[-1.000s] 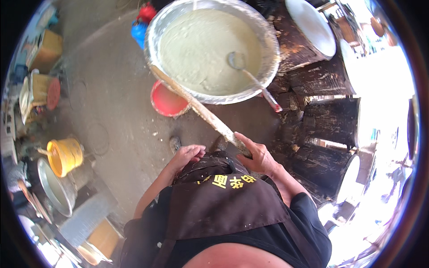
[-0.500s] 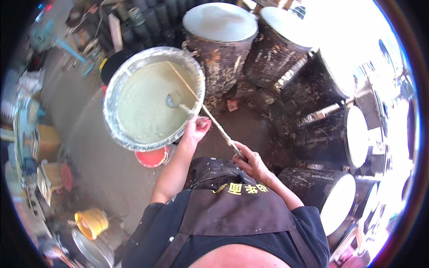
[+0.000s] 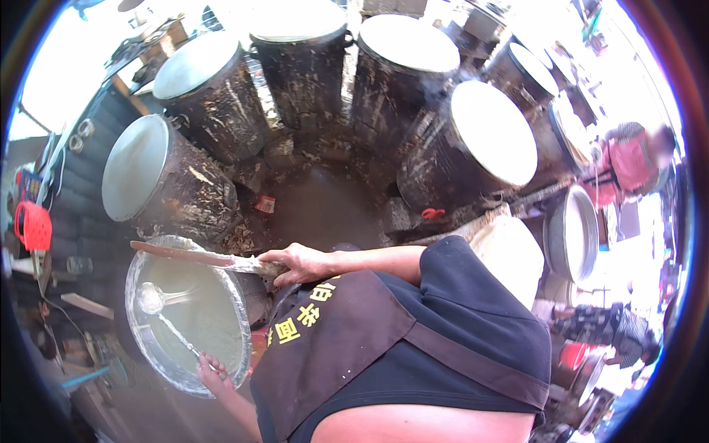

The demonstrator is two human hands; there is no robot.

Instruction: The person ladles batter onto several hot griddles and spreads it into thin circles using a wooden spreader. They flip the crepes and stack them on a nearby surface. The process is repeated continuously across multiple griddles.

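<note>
My left hand point(image 3: 214, 373) is closed round the handle of a ladle point(image 3: 151, 298). Its bowl is over pale, creamy batter point(image 3: 210, 314), and a whitish streak runs from it. The batter fills much of a wide, smeared basin point(image 3: 140, 351). My right hand point(image 3: 301, 264) grips a long wooden stick point(image 3: 185, 255) by its thick, batter-coated end. The stick's bare, flat end reaches across the far side of the basin, beyond the ladle. Whether it touches the rim, I cannot tell.
Tall, dark, crusted drums point(image 3: 306, 85) with pale tops stand in an arc ahead and to the right. A small red packet point(image 3: 266, 204) lies on the floor between them. A red plastic basket point(image 3: 33, 225) is at far left. A person in red point(image 3: 628, 166) is at right.
My view has swung to the right. The stick, earlier dipping into the batter, is now lifted across the basin. The ladle has risen, with batter streaming from it.
</note>
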